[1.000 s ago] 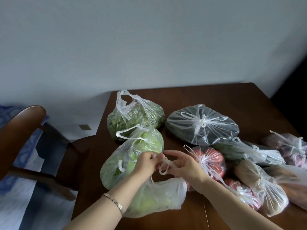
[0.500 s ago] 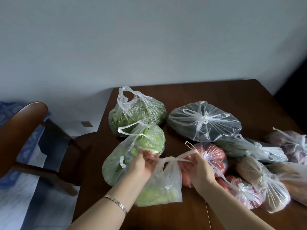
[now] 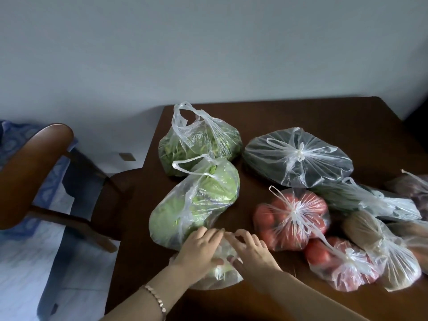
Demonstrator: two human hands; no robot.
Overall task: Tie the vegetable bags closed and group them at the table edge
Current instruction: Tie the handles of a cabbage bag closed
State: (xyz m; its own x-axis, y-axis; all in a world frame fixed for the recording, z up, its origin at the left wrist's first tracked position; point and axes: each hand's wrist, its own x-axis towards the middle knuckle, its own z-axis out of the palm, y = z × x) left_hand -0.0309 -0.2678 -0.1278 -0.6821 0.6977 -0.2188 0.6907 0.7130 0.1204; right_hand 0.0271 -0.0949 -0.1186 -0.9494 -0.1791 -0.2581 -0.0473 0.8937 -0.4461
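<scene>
A thin, crinkled clear bag (image 3: 220,277) of pale green vegetables lies directly beneath both hands, mostly covered. The left hand (image 3: 200,248) and right hand (image 3: 251,250), side by side and nearly touching, curl their fingers into its gathered plastic; any knot seems hidden under them.

bags (image 3: 297,158) on table (image 3: 301,117), chair (image 3: 34,163) to its left
</scene>
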